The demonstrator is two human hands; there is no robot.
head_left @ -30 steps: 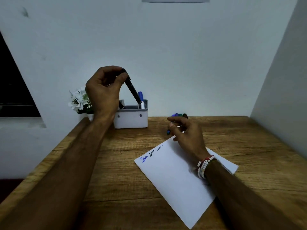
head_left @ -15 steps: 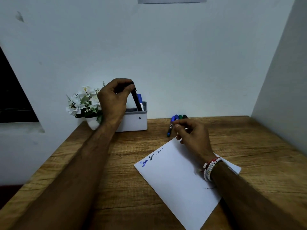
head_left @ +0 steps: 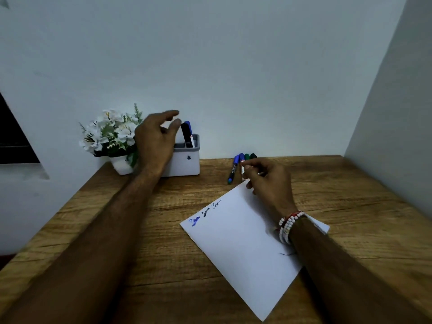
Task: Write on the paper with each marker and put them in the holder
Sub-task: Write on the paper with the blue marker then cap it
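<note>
A white and grey holder stands at the back of the wooden desk, with a black marker and a blue marker upright in it. My left hand hovers just left of the black marker, fingers spread and holding nothing. White paper lies slanted in the middle, with blue and black scribbles along its far left edge. Behind it lie a loose blue marker and green-capped markers. My right hand rests over the paper's far corner, its thumb and fingers pinching another blue-capped marker.
A small white pot of white artificial flowers sits left of the holder, partly behind my left hand. White walls close the desk at the back and on the right. The desk's left edge drops off beside my left forearm.
My left hand lowered the black marker into the holder and let go, its fingers now spread. My right hand moved forward from the paper onto the lying markers.
</note>
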